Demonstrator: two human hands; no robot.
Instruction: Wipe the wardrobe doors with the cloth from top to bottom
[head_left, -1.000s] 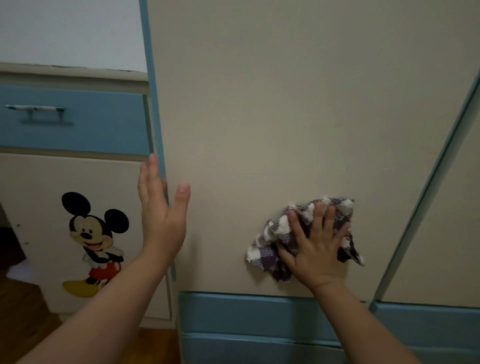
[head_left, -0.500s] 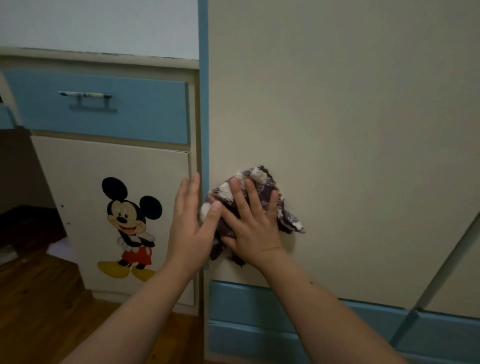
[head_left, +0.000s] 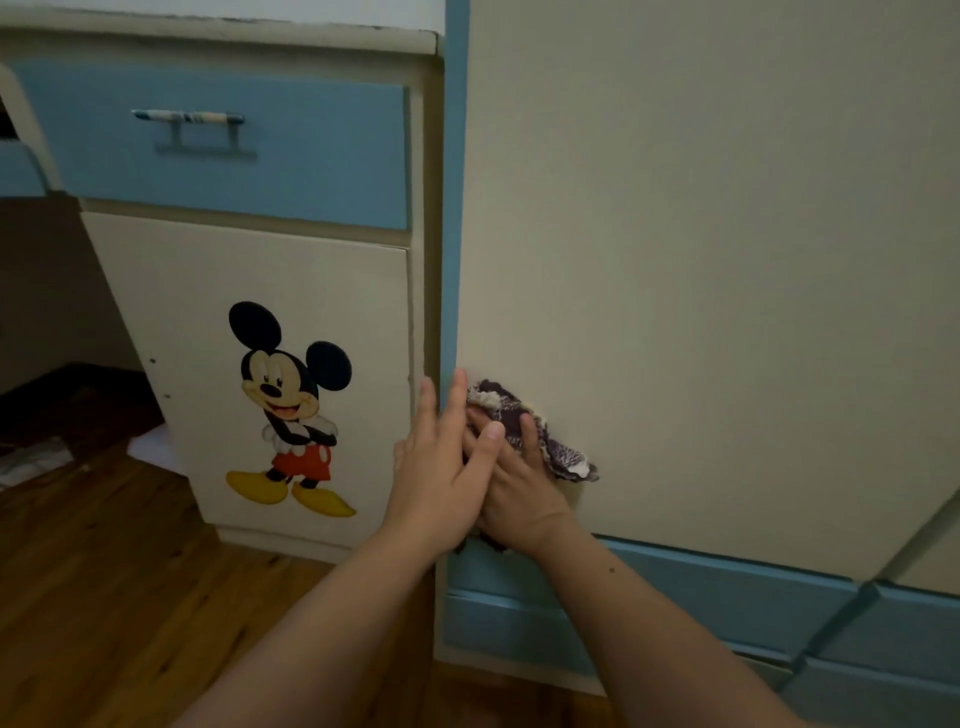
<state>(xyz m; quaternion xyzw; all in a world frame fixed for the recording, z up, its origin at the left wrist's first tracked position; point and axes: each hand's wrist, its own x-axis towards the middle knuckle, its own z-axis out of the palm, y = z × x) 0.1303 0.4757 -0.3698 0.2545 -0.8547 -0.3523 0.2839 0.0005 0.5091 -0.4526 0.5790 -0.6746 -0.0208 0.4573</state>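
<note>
A beige wardrobe door (head_left: 701, 270) with a blue left edge strip (head_left: 453, 208) fills the right of the head view. A crumpled purple-and-white checked cloth (head_left: 563, 457) lies against the door's lower left corner. My right hand (head_left: 519, 488) presses flat on the cloth, fingers spread over it. My left hand (head_left: 441, 467) stands open with fingers straight up, along the door's blue edge, its thumb overlapping my right hand's fingers. Part of the cloth is hidden under both hands.
Blue base panels (head_left: 675, 613) run below the door. To the left stands a cream cabinet door with a cartoon mouse sticker (head_left: 288, 410) under a blue drawer with a bar handle (head_left: 188, 118). A wooden floor (head_left: 104, 597) lies at lower left.
My right hand slid the cloth leftwards across the lower door to its blue edge. My left hand stayed at that edge and now overlaps the right hand. The view shifted left.
</note>
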